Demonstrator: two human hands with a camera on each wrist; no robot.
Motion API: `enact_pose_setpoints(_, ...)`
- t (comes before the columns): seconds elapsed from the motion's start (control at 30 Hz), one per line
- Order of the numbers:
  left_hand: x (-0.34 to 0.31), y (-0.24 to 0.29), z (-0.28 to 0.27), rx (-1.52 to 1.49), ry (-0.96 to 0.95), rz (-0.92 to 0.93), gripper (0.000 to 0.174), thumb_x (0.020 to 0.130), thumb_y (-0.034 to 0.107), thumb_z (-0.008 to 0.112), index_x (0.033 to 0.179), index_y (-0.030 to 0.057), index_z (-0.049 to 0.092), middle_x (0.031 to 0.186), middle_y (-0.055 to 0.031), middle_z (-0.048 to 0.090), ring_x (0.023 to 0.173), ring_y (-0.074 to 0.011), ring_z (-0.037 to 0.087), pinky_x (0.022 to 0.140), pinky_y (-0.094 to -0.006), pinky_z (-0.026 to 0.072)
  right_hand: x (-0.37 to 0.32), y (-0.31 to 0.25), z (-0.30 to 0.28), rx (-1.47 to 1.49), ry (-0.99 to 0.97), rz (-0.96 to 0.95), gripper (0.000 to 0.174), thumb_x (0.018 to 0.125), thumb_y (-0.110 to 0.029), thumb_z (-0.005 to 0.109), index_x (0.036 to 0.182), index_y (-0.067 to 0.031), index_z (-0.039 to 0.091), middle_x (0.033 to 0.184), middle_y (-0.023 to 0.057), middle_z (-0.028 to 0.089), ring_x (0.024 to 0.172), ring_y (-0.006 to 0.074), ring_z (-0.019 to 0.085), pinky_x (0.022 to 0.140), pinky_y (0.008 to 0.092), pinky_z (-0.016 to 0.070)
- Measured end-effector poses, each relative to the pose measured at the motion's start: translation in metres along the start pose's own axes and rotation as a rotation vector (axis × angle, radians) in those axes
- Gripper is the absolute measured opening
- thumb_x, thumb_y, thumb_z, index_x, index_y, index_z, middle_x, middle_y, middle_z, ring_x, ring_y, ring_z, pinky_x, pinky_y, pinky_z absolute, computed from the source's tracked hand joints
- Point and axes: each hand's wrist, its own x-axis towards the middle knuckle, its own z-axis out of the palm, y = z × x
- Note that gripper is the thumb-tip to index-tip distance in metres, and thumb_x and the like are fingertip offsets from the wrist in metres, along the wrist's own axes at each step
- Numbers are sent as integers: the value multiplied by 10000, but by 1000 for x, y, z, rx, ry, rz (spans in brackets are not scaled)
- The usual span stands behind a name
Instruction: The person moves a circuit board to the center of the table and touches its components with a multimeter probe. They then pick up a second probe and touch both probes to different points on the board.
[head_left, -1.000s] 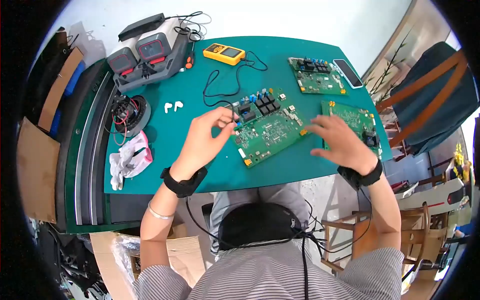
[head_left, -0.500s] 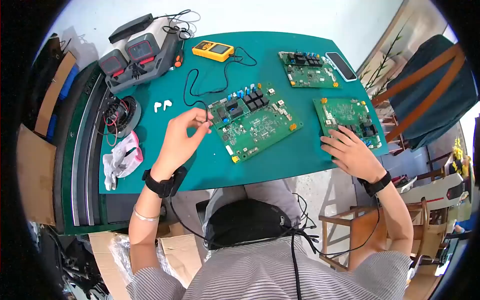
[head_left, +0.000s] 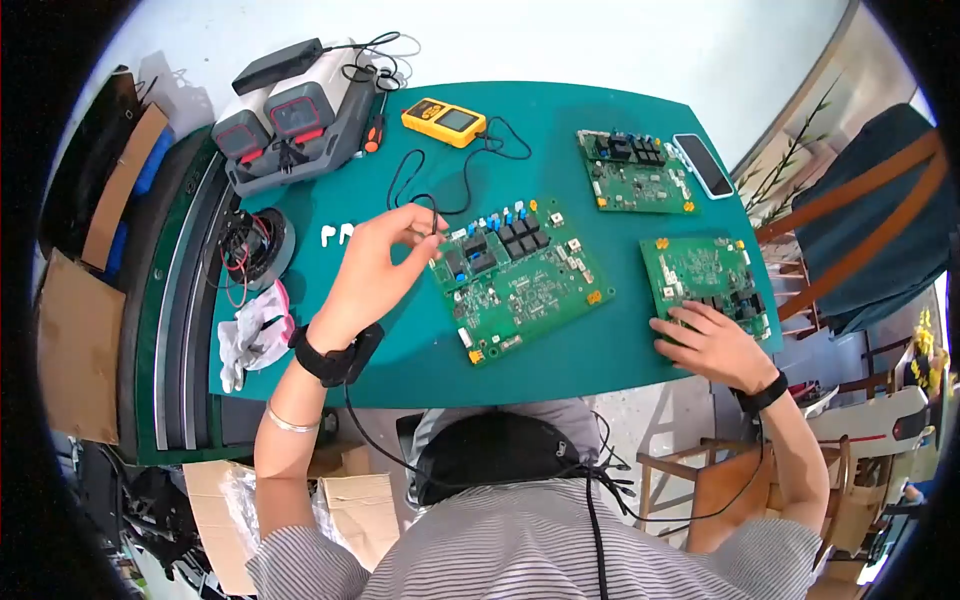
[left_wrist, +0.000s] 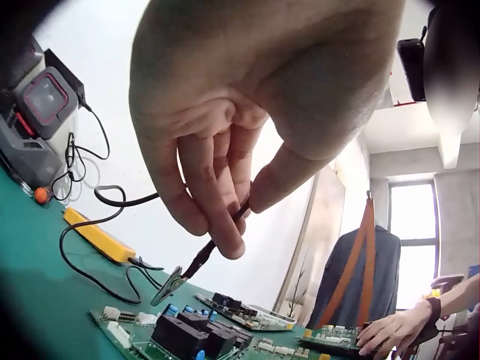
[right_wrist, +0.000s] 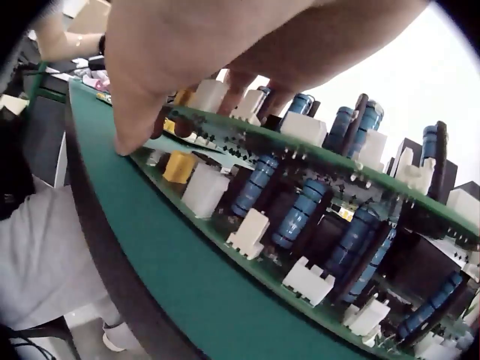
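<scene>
My left hand [head_left: 378, 262] pinches the dark sleeve of an alligator clip [left_wrist: 171, 286] between thumb and fingertips. In the left wrist view the clip's metal end points down, close over the large green circuit board [head_left: 530, 300] with black relays. A black lead [head_left: 468, 185] runs from this hand to a yellow handheld meter [head_left: 445, 122]. At the right, my right hand [head_left: 718, 345] grips the near edge of a circuit board [head_left: 695, 265], fingers over its top. In the right wrist view this upper board [right_wrist: 300, 142] lies over a lower board [right_wrist: 225, 232]; the thumb reaches their edges.
Another circuit board [head_left: 640, 175] and a phone [head_left: 703, 165] lie at the back right. To the left are white earbuds [head_left: 337, 233], gloves [head_left: 255, 335], a coil of wire [head_left: 250, 250] and a grey twin-box device [head_left: 300, 115]. An orange-handled screwdriver [head_left: 373, 137] lies beside it.
My right hand has moved right from beside the middle board onto the right-hand board and now grips its near edge. My left hand, still pinching the clip, has shifted slightly left.
</scene>
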Motion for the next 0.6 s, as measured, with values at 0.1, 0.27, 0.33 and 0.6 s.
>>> enact_pose_setpoints(0.1, 13, -5, 0, -7, -7, 26, 131, 876, -3, 575, 1003, -31, 590, 870, -78, 652, 787, -149, 661, 716, -268, 504, 1, 0, 0, -23, 19, -2, 344, 671, -146, 697, 1002, -118, 610, 1272, 35, 535, 1166, 255, 502, 1031, 406, 411)
enact_pose_setpoints(0.27, 31, -9, 2, -42, -14, 5, 132, 844, -43, 571, 976, -42, 583, 850, -109, 654, 788, -164, 653, 719, -279, 514, 5, 9, -1, 37, -37, 44, 367, 674, -164, 700, 1027, -122, 606, 1283, 32, 528, 1172, 276, 495, 1016, 414, 428)
enact_pose_setpoints(0.33, 37, -12, 2, -48, -21, 26, 132, 853, -35, 577, 985, -41, 586, 870, -98, 655, 788, -161, 658, 717, -274, 512, 4, 11, 3, 42, -11, 47, 387, 669, -169, 704, 1040, -127, 604, 1292, 27, 521, 1173, 278, 493, 1010, 415, 433)
enact_pose_setpoints(0.6, 57, -25, 9, -72, -55, 40, 143, 855, -43, 577, 997, -40, 590, 891, -87, 657, 796, -152, 657, 730, -273, 515, 8, 25, 8, 52, -8, 80, 421, 669, -195, 714, 1070, -141, 600, 1308, 9, 506, 1161, 275, 488, 982, 410, 452)
